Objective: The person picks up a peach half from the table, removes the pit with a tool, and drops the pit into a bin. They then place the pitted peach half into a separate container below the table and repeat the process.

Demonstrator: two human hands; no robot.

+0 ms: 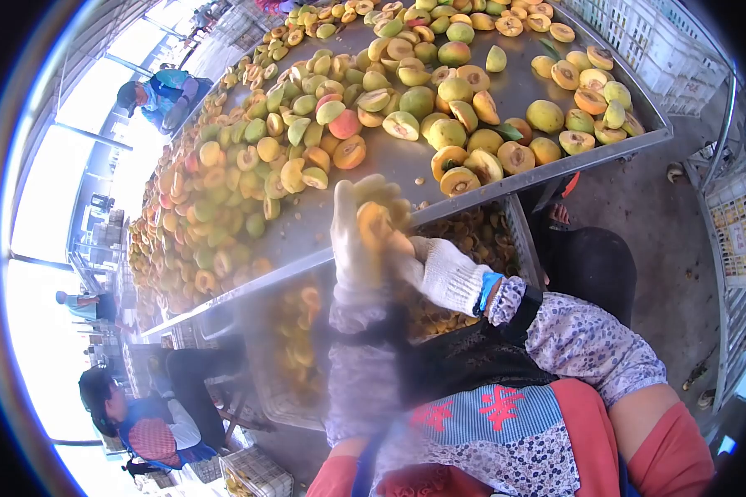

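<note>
My left hand (pixel 352 236), in a pale glove, is closed around a cut yellow peach (pixel 374 225) just past the table's near edge. My right hand (pixel 449 273), in a white knitted glove, meets it from the right with curled fingers. Its fingertips are at the fruit, and blur hides what they grip. Behind my hands, a heap of whole and halved peaches (pixel 307 108) covers much of the metal table (pixel 514 83). Several halves with stones showing lie near the rim, beside a few green leaves.
Under the table edge stand crates of peach pieces (pixel 472 240). White plastic crates (pixel 655 50) are stacked at the upper right, near a metal rack (pixel 725 240). A person (pixel 157 414) sits at lower left; another person (pixel 162 95) is at the table's far side.
</note>
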